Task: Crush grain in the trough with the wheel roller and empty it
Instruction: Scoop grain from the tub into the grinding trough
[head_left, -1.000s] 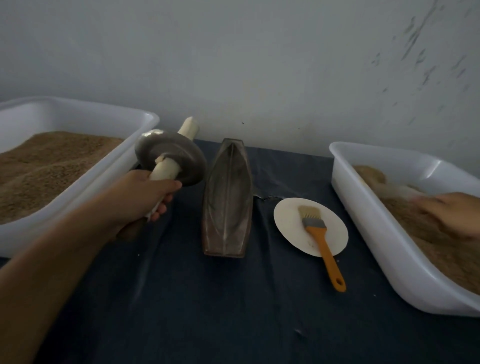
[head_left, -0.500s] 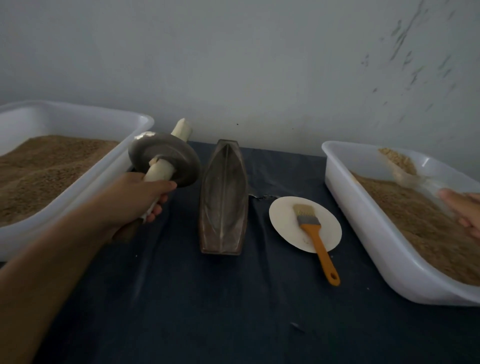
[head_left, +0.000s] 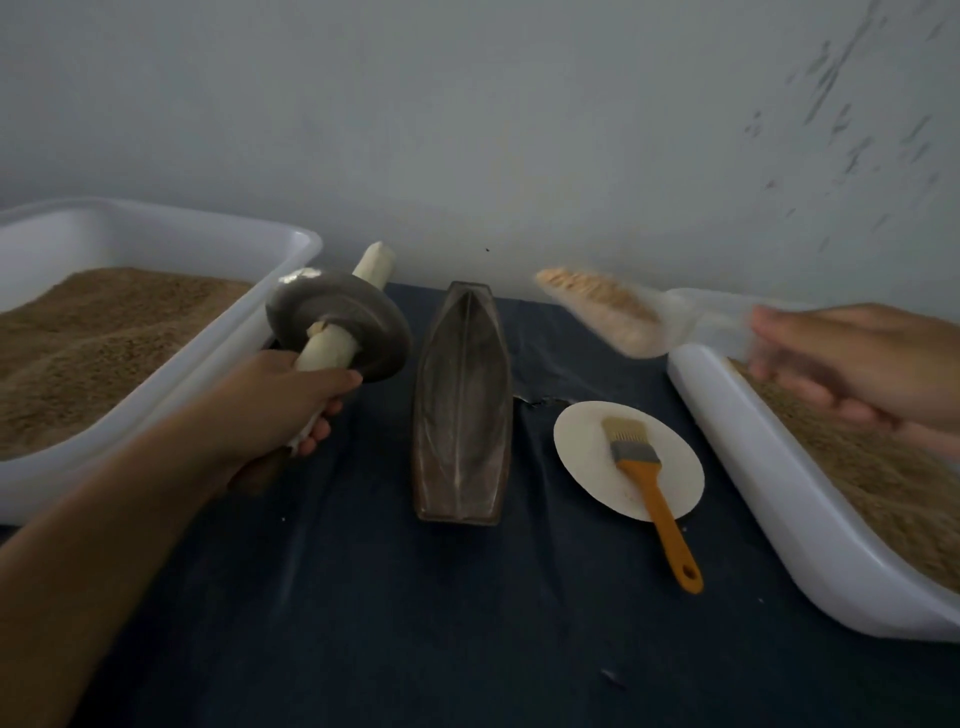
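Dark boat-shaped metal trough (head_left: 462, 405) on blue-covered tabletop (head_left: 467, 623), between both grips. Left grip (head_left: 280, 410) wraps pale handle of grey metal wheel roller (head_left: 337, 332), held up left of trough. Right grip (head_left: 852, 369) (blurred) holds clear scoop of grain (head_left: 608, 312) above white tub (head_left: 779, 493) edge.

A white round plate (head_left: 587, 457) lies right of centre on the dark blue cloth (head_left: 415, 623), with an orange-handled brush (head_left: 652, 488) across it, its handle overhanging the plate's lower edge. A pale wall (head_left: 467, 130) fills the upper frame.
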